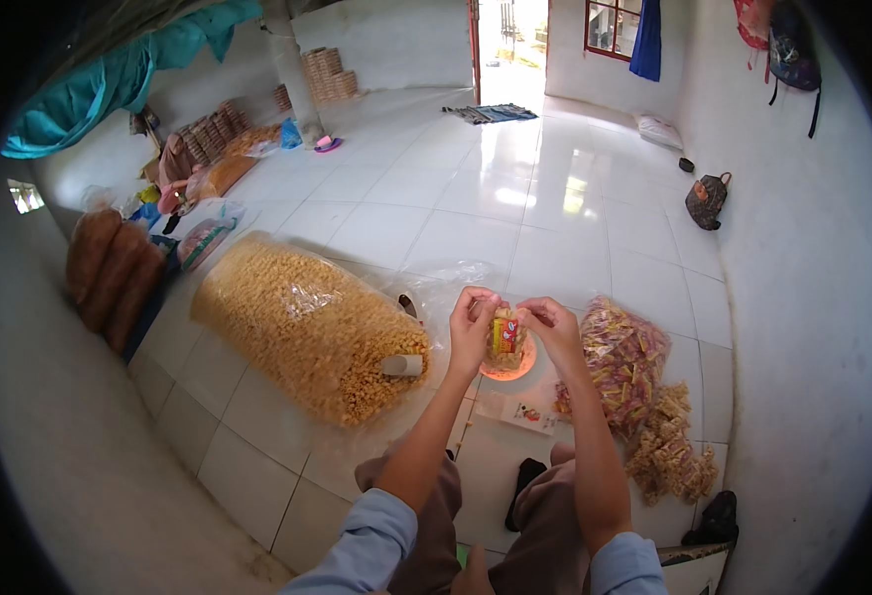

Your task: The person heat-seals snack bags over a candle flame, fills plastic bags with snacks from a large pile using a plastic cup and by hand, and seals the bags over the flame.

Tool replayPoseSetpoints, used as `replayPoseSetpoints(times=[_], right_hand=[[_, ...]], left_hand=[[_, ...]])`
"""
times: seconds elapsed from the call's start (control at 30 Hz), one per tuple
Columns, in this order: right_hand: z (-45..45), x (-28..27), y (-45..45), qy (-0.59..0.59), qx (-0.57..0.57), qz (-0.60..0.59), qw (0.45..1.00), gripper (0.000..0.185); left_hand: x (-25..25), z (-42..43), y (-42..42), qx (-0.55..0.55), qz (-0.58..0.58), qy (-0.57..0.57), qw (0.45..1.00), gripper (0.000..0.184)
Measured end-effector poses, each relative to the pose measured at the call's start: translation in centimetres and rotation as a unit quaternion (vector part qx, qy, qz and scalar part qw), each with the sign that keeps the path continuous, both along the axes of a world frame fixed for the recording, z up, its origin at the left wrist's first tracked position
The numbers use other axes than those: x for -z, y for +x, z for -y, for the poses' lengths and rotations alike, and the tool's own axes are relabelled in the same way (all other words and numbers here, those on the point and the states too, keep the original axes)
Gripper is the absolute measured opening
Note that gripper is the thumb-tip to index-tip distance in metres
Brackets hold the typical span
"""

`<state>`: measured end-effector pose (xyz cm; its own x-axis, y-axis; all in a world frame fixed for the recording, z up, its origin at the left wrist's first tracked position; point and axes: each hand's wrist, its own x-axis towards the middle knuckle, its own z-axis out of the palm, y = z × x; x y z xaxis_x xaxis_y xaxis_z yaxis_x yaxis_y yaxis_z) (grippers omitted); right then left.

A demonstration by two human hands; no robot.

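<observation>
Between my hands hangs a small clear snack packet with a yellow and red label. My left hand pinches its upper left corner, while my right hand grips the upper right corner. Just below the packet sits an orange bowl, partly hidden by it. To the left lies a large clear plastic bag full of golden snack pieces, with a white cup resting at its open end. On the right stands a big bag of labelled packets, beside a pile of golden snack packets.
A flat white packet with printing lies on the tiles near my feet. At far left, tall brown sacks lean by the wall. Another person sits near stacked packs. A mat lies before the open doorway.
</observation>
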<state>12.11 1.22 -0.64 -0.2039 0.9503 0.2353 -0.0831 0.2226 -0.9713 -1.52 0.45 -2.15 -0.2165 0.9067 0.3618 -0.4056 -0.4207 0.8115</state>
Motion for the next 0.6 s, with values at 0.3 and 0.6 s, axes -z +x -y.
replayPoseSetpoints(times=[0.3,0.6], right_hand=[[-0.5,0.8,-5.7,-0.024,-0.056,-0.059,0.996,0.011],[-1.3,1.2,-6.0,-0.007,-0.045,-0.079,0.996,0.008]], left_hand=[[0.9,0.7,-3.9,-0.164,-0.032,0.008,0.986,0.009],[0.5,0.5,-6.3,-0.027,-0.022,-0.099,0.994,0.017]])
